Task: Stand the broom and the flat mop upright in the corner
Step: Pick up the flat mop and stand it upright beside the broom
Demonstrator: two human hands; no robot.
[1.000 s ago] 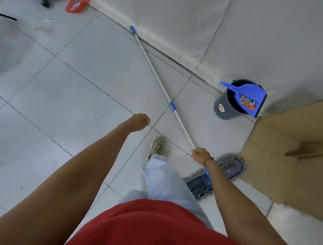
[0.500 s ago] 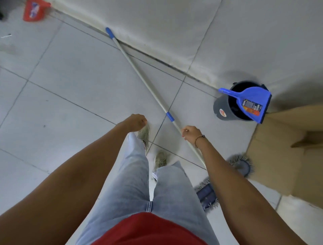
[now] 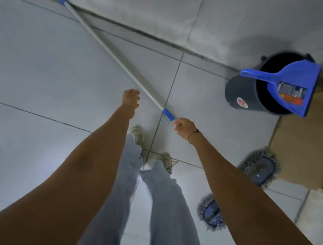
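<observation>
The flat mop has a long grey handle [image 3: 111, 54] with a blue collar [image 3: 168, 114] at mid-length, and a blue head with grey fringe [image 3: 258, 172] on the floor at the lower right, partly hidden behind my right forearm. My right hand [image 3: 184, 128] is shut on the handle just below the collar. The far blue tip [image 3: 62, 1] of the handle reaches the wall base at the top left. My left hand [image 3: 130, 98] hovers just left of the handle, fingers loosely curled, holding nothing. No broom is in view.
A dark bucket [image 3: 244, 94] with a blue dustpan [image 3: 293, 87] resting in it stands against the wall at the right. A brown cardboard box [image 3: 300, 139] sits beside it, next to the mop head. My feet [image 3: 138, 135] stand on grey tiles.
My right hand has slid up the mop handle from near the head to just below the blue collar. My left hand has moved closer to the handle. I have stepped toward the wall.
</observation>
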